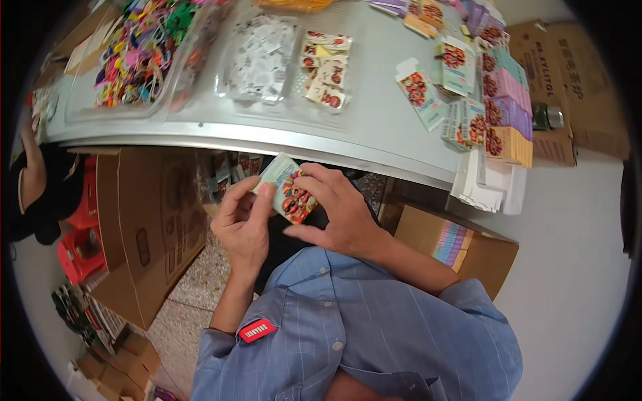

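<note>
A small pale-green printed carton (pixel 289 189) with colourful round pictures is held over my lap, just off the table's front edge. My left hand (pixel 244 217) pinches its left side, with the thumb lying across the front face. On the opposite side, my right hand (pixel 341 210) has its fingers over the carton's right edge and its thumb near the lower corner. Whether the carton's ends are folded shut I cannot tell. Similar flat cartons (pixel 420 95) and a pale-green stack (pixel 457 67) lie on the table, up and to the right of my hands.
On the table (pixel 394 150) stand a tub of colourful trinkets (pixel 137 60), a clear tray of small white packets (pixel 259 60) and several printed sachets (pixel 328 73). Stacked coloured cartons (pixel 505 113) line the right end. Below are a large cardboard box (pixel 150 227) and an open carton-filled box (pixel 491 260).
</note>
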Available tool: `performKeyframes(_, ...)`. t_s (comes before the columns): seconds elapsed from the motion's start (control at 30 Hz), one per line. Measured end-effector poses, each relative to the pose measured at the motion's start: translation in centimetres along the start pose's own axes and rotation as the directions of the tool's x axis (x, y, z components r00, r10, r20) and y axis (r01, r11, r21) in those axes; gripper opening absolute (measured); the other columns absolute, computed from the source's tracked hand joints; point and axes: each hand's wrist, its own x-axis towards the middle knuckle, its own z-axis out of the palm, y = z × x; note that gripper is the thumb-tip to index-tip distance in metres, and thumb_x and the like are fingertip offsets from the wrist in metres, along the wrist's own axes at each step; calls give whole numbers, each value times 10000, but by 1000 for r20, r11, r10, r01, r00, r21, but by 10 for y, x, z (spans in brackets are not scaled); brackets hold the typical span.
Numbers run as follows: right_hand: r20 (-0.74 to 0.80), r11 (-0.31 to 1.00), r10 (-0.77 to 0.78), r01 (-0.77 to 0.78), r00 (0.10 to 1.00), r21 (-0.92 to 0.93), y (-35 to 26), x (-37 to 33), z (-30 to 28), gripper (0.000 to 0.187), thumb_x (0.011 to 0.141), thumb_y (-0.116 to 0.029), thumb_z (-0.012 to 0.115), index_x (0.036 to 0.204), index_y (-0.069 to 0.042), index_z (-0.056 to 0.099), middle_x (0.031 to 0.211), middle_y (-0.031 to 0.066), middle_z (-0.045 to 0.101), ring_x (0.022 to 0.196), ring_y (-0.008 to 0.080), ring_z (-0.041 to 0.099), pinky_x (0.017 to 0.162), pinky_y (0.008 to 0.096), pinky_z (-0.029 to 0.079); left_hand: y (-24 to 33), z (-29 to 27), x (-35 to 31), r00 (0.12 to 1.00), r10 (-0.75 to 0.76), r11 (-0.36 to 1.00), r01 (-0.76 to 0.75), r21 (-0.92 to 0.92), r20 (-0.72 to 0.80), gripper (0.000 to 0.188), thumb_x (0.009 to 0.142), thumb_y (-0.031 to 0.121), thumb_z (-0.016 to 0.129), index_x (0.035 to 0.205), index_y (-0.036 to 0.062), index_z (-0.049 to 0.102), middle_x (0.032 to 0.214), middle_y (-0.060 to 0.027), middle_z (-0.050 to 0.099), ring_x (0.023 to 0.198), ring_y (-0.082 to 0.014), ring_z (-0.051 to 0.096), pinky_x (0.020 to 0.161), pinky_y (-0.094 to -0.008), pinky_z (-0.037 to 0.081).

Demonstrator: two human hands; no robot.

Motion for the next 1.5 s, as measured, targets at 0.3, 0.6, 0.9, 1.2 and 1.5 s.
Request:
performKeyframes(0.3,-467,901,-52,-161,883,-403,29,-10,-142,555,819,-45,748,1319,-9,511,1311,160,580,1066,235,613,913,337,499,-1,70,6,918,7,999,13,-48,397,375,878,-8,740,1232,-40,619,1158,-116,636,912,-118,660,676,-207,562)
performKeyframes(0.6,-394,409,-123,-315,911,-856,67,-8,-189,473,887,-182,733,1290,5,570,1259,226,612,1136,367,608,1000,433,467,-39,64,-4,865,-109,992,63,108,490,246,902,62,737,1127,-19,677,989,-70,684,824,-92,647,654,-218,534)
performKeyframes(0.9,-203,585,417,-433,886,-686,99,46,-152,531,877,-230,678,1304,12,474,1205,271,611,1117,449,600,910,520,500,-47,57,-8,860,-182,979,110,174,477,196,911,82,729,1083,-9,702,970,-72,702,796,-90,646,664,-225,525)
performKeyframes(1.2,7,472,507,-271,862,-839,127,77,-166,494,831,-121,611,1279,51,490,1027,277,668,964,438,663,843,519,533,-58,44,-14,871,-267,964,237,123,412,206,927,105,719,1100,-3,698,928,-55,702,798,-81,638,681,-231,526)
performKeyframes(1.5,-160,615,236,-275,958,-739,73,57,-146,359,841,-68,608,1194,-4,615,936,219,689,798,398,685,718,476,551,-43,54,-6,807,-306,936,353,2,504,488,928,162,735,1347,-6,551,1209,-120,654,1023,-152,652,824,-295,563)
